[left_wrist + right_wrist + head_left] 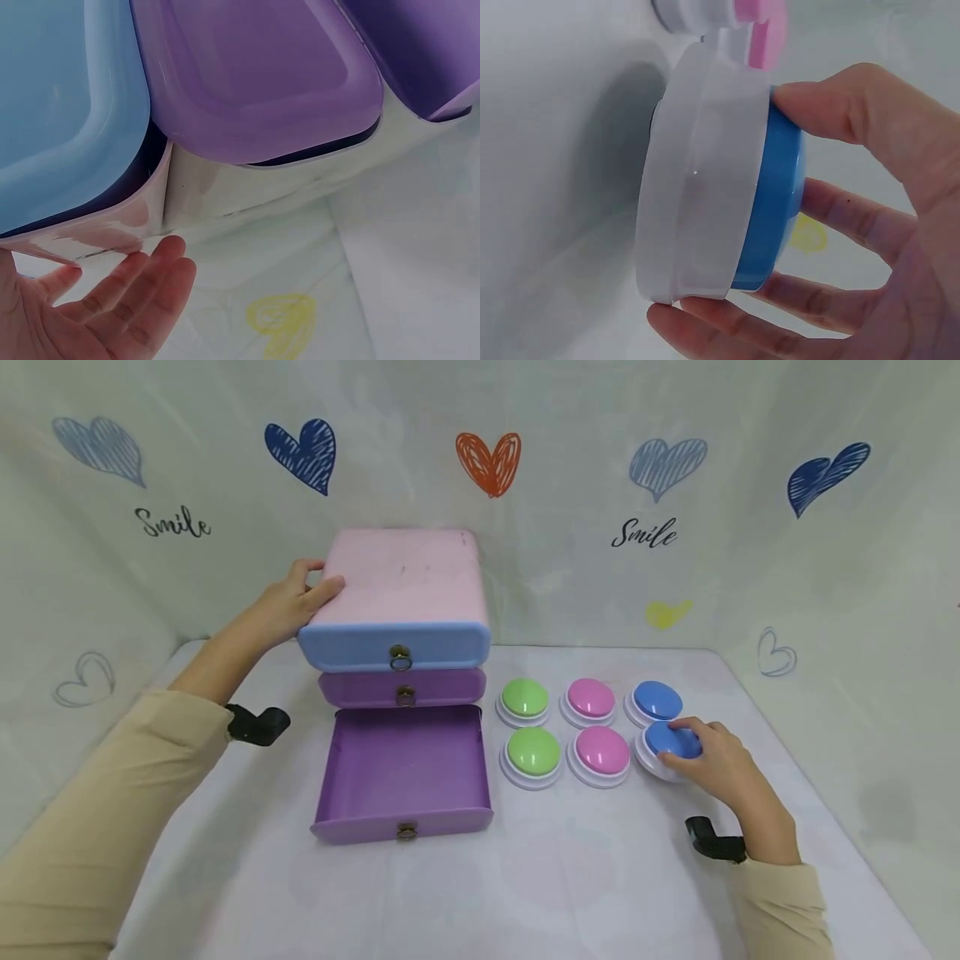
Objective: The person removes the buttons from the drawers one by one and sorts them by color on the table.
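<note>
My right hand (720,760) grips the nearer blue push button (673,741), thumb and fingers spread around its rim. In the right wrist view, the button's white base (697,180) is tilted, with a shadow on the tabletop beside it. My left hand (294,597) rests against the upper left edge of a small drawer cabinet (408,577) with a pink top. The left wrist view has its fingers (161,300) extended along the cabinet's side. The cabinet's bottom purple drawer (408,756) is pulled far out and holds nothing; the middle purple drawer (442,687) sticks out slightly.
Beside the cabinet stand two green push buttons, one behind the other (525,697), two pink push buttons (602,750) and a farther blue push button (657,700). A white cloth (525,885) covers the table. Behind hangs a curtain (555,568) printed with hearts.
</note>
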Available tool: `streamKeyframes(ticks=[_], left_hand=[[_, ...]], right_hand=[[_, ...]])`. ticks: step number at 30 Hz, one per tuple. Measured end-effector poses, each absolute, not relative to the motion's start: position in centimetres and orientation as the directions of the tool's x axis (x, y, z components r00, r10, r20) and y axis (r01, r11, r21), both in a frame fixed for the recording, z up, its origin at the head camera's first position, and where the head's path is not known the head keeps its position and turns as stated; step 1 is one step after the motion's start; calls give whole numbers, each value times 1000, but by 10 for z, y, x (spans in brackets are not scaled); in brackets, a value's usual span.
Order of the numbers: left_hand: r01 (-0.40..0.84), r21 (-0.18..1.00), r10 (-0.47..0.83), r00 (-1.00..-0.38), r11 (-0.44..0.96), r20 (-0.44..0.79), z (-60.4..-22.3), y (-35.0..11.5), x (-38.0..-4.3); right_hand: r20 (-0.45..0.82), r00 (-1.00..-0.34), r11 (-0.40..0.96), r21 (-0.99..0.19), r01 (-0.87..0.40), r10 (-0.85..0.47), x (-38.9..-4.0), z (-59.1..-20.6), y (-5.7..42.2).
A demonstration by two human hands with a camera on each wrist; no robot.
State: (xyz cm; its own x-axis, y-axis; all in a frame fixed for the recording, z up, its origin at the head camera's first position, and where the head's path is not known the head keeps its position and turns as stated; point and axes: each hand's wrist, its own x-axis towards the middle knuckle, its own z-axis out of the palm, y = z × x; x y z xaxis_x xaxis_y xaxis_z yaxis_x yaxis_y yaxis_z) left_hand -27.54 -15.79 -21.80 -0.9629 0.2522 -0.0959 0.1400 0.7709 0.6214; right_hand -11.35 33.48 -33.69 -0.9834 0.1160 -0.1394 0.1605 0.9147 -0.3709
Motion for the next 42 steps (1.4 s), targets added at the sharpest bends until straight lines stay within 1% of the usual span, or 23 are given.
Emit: streamKeyframes(ticks=[8, 22, 28, 33, 38, 42], left_hand=[[119, 623, 233, -967, 773, -104, -217, -159, -271], [132, 618, 246, -964, 775, -103, -217, -157, -274], [136, 608, 242, -966, 782, -95, -217, -157, -274], [129, 621, 242, -965, 773, -100, -219, -157, -273], [129, 623, 241, -966, 772, -97, -220, -157, -272], [133, 614, 241, -966, 778, -96, -219, -158, -272]], right_hand=[[-194, -976, 910, -381, 165, 97, -118, -345, 339], [-215, -973, 914, -372, 163, 86, -114, -345, 342], [-155, -986, 916, -387, 111, 54, -114, -339, 338], [-65, -998, 911, -412, 35, 9, -112, -327, 330], [14, -999, 888, -458, -38, -35, -108, -314, 312], [84, -991, 861, -491, -132, -104, -103, -307, 289]])
